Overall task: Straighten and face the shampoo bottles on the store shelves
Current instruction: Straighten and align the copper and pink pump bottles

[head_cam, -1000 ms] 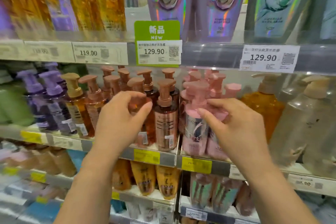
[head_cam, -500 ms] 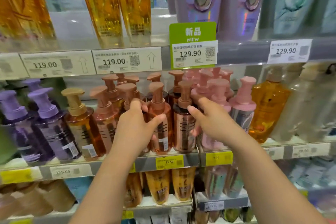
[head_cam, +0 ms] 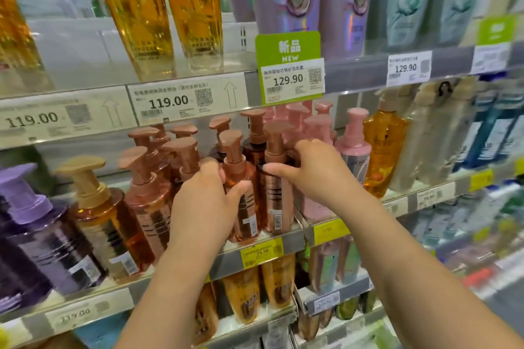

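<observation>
The left hand (head_cam: 204, 204) grips a copper pump bottle (head_cam: 241, 195) on the shelf (head_cam: 286, 244); the right hand (head_cam: 314, 170) curls round the darker bottle (head_cam: 276, 201) beside it.

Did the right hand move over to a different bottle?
Yes. The right hand left the pink bottles and went left onto the dark copper bottle.

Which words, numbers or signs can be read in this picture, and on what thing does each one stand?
"新品 NEW": green new-product sign on the upper shelf rail.
"129.90": white price tag under that sign.
"129.90": price tag further right.
"119.00": middle price tag on the upper rail.
"119.00": leftmost price tag, blurred.
"75.50": yellow price tag on the lower rail.
Bottle labels, QR codes, small print and the other tags are too blurred to read.
</observation>
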Demonstrator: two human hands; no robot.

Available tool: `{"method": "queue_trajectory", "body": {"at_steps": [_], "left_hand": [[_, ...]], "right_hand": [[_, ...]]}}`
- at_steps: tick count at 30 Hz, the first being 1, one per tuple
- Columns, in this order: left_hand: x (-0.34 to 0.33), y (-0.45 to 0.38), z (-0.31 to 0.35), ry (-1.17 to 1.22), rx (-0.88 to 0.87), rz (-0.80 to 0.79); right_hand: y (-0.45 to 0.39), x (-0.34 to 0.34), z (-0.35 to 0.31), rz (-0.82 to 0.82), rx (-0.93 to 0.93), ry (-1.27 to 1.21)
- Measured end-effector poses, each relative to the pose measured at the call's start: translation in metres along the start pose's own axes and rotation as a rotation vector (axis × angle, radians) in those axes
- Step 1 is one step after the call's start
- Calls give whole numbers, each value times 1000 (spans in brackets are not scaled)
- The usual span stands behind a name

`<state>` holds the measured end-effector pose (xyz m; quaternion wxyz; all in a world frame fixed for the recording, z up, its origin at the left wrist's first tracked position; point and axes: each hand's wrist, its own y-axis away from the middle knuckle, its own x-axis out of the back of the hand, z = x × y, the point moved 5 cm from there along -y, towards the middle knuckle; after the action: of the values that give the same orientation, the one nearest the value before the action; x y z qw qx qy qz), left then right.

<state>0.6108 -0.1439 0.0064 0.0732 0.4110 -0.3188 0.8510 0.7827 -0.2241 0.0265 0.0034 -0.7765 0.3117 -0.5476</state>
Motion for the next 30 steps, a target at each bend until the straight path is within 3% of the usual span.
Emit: {"method": "queue_trajectory", "body": {"at_steps": [5,10,13,15,21,30], "left_hand": [[3,-4,4,-54,-27,-11],[6,-7,9,-97,-35,-41],[6,-12,9,-127,-17,-55],[7,-15,8,-143,1,-68],[11,-17,9,-162,27,-81],[13,-18,11,-186,55,-99]], "right_hand": [[-9,-1,11,-215,-21,-277],[-16,-3,11,-417,6,-348],[-23,-2,11,-400,8,-228],[-27,1,12,-290,-18,-153],[-22,-1,-5,-155,97,25],[-23,8,6,-451,41,-232]]}}
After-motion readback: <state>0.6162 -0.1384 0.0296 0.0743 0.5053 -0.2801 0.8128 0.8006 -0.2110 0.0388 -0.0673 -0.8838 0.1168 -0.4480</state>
